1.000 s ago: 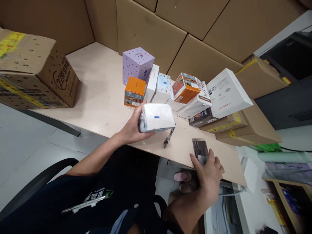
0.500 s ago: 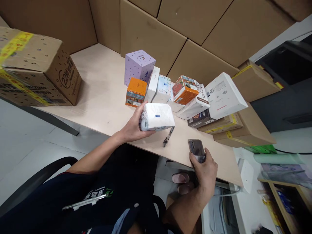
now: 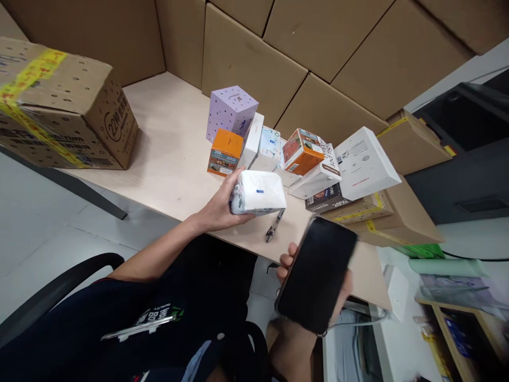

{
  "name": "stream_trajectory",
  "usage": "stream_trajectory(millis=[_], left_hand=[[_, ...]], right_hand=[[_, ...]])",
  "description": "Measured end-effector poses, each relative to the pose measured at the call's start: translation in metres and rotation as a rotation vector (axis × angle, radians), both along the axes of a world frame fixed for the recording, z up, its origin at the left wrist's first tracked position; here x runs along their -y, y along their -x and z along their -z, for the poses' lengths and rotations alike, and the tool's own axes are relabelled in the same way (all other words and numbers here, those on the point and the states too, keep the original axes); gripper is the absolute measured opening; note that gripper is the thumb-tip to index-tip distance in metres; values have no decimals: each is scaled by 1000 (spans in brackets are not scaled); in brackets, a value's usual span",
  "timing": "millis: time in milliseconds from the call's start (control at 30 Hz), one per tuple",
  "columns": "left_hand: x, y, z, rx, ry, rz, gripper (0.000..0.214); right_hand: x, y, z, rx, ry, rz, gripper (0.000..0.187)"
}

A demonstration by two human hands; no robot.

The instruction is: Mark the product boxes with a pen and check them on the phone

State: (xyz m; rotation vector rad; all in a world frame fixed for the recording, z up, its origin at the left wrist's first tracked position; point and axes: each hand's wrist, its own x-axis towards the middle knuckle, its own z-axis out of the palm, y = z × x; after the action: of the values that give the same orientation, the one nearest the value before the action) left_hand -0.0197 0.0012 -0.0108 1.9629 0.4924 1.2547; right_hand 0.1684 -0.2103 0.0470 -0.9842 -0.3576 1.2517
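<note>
here, head view: left hand wraps its fingers around a white wrapped packet, held just above the near part of the desk, blue mark facing up. right hand grips a dark phone from behind, black screen toward the camera, raised off the desk near its front edge; fingertips show at the phone's left side, the rest of the hand is hidden behind it. so both things are picked up, neither is set down, packet not opened as far as visible. left forearm reaches forward from the body, palm turned inward on the packet's left end; right wrist bent up. a pen lies on the desk between the two hands. behind: purple box, orange box, a cluster of small cartons, large cardboard box far left.
</note>
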Motion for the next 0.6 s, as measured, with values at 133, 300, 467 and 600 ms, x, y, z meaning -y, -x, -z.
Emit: stream_trajectory(millis=[133,300,467,600], left_hand=[[-1,0,1,10,-21,-6,111],[-2,0,2,-4,-41,-8,112],[-3,0,4,20,-54,-6,108],[-2,-1,5,31,-32,14,109]], right_hand=[[-11,33,-13,-295,74,-293,66],[-17,62,-23,-456,6,-449,75],[-35,62,-26,-422,-71,-617,82],[-53,64,-24,-383,-85,-582,84]])
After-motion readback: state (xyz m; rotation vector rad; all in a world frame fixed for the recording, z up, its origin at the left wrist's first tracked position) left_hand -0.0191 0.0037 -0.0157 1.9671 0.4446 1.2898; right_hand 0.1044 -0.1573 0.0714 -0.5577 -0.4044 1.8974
